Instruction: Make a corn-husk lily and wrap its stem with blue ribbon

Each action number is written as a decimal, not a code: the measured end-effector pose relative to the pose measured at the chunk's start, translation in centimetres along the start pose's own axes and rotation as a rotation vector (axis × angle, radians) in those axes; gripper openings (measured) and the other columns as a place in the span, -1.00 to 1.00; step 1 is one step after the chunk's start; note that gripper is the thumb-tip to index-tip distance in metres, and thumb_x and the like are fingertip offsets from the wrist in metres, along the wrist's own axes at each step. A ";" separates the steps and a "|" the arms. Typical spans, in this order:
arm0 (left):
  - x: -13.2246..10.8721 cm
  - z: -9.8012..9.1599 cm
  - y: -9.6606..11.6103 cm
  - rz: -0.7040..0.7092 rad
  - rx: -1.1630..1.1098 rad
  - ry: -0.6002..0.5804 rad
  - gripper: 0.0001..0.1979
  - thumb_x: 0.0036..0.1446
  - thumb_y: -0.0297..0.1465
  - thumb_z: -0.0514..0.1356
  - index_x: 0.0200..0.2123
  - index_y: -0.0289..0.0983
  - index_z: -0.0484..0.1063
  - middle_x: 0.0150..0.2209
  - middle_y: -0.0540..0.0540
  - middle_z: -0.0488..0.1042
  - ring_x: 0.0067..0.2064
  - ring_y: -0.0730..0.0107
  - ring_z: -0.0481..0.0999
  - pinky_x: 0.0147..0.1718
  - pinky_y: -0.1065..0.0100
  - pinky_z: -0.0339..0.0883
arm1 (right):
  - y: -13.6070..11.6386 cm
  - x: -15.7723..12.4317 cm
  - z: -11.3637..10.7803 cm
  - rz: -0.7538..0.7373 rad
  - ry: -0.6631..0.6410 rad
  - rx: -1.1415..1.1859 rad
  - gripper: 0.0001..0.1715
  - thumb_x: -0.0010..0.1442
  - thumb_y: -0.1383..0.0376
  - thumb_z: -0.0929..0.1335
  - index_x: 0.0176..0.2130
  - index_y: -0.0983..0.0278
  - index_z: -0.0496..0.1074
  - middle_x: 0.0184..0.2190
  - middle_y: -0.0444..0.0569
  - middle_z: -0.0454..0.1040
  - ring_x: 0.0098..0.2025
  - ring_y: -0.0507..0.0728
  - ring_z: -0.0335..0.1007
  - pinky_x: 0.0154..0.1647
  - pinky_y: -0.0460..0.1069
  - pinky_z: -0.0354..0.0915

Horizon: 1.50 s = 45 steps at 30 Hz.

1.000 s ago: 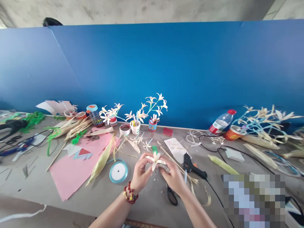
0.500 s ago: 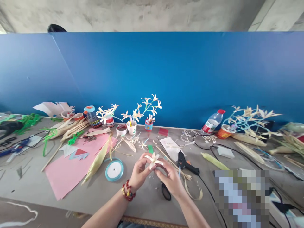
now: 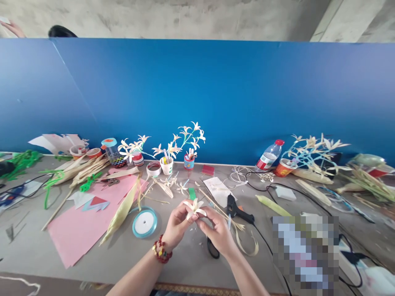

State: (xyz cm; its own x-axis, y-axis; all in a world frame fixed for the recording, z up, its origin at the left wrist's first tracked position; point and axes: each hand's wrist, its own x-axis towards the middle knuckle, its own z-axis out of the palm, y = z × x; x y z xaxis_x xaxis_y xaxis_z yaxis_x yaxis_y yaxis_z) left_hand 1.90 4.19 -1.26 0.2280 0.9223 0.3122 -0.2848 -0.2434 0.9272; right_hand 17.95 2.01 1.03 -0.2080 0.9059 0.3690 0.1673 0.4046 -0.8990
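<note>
A small flower (image 3: 194, 206) is held between both hands, just above the table (image 3: 37, 246), near its front edge and midway along it. The left hand (image 3: 177, 224) is curled nearly closed, and the flower's base is pinched between its thumb and fingertips from the left. The right hand (image 3: 217, 232) is likewise curled, with its fingertips pressed to the underside of the flower from the right; the exact contact is hidden by the petals. A bracelet (image 3: 161, 250) of red and yellow beads is worn on the left wrist.

The flower is made of thin, pale cream strips like dried husk, cut into narrow pointed petals that are spread out in a star and slightly curled at the tips. Its stem cannot be made out.

A flat round spool (image 3: 144, 222) with a light blue rim and white centre is laid just left of the hands, beside a long yellowish husk (image 3: 121, 213) and a sheet of matte pink paper (image 3: 77, 230). A black glue gun (image 3: 236, 210) is set down just right of the hands, with its cord trailing away. Black scissors (image 3: 212, 248) are partly covered by the right hand, and a curled husk strip (image 3: 248, 244) is lying beside them. Further back, similar flowers on stems are stood in a small cup (image 3: 166, 165) against a smooth blue partition (image 3: 216, 94).
</note>
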 end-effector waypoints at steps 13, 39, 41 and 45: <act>-0.4 -0.8 -0.4 -0.040 -0.044 -0.086 -0.84 0.13 -0.30 0.31 -0.35 -0.29 0.57 -0.22 -0.12 0.44 -0.16 0.26 0.40 -0.07 0.24 0.28 | -0.4 -0.1 -0.2 -0.048 -0.057 0.024 -0.87 0.25 0.26 0.38 -0.34 0.24 0.51 -0.35 -0.03 0.53 -0.25 0.14 0.47 -0.16 -0.04 0.35; -0.3 -0.5 0.0 -0.006 -0.066 0.023 -0.82 0.10 -0.31 0.33 -0.44 -0.29 0.46 -0.24 -0.09 0.44 -0.17 0.29 0.41 -0.11 0.28 0.30 | -0.2 -0.7 0.7 -0.095 0.095 -0.127 -0.91 0.26 0.27 0.37 -0.24 0.21 0.50 -0.23 0.01 0.58 -0.16 0.21 0.52 -0.09 0.02 0.37; -0.3 -0.4 0.5 0.028 -0.041 0.026 -0.81 0.11 -0.31 0.33 -0.44 -0.28 0.45 -0.27 -0.08 0.43 -0.20 0.31 0.40 -0.13 0.29 0.31 | 0.0 -0.8 0.6 -0.102 0.081 -0.132 -0.92 0.26 0.29 0.37 -0.22 0.20 0.50 -0.22 0.01 0.58 -0.15 0.20 0.52 -0.08 0.02 0.37; -0.2 -0.2 1.4 0.107 0.072 0.012 -0.80 0.14 -0.30 0.30 -0.45 -0.28 0.46 -0.31 -0.09 0.43 -0.23 0.30 0.40 -0.15 0.27 0.31 | 0.3 -0.9 0.7 -0.109 0.070 -0.127 -0.89 0.27 0.32 0.34 -0.27 0.21 0.50 -0.23 0.01 0.58 -0.15 0.20 0.52 -0.09 0.02 0.37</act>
State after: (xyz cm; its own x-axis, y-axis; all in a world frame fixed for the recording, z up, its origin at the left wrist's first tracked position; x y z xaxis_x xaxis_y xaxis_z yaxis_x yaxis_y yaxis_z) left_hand 1.30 3.74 -0.04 0.1888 0.8933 0.4078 -0.2390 -0.3610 0.9014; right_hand 17.56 1.20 0.27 -0.1651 0.8605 0.4819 0.2684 0.5093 -0.8176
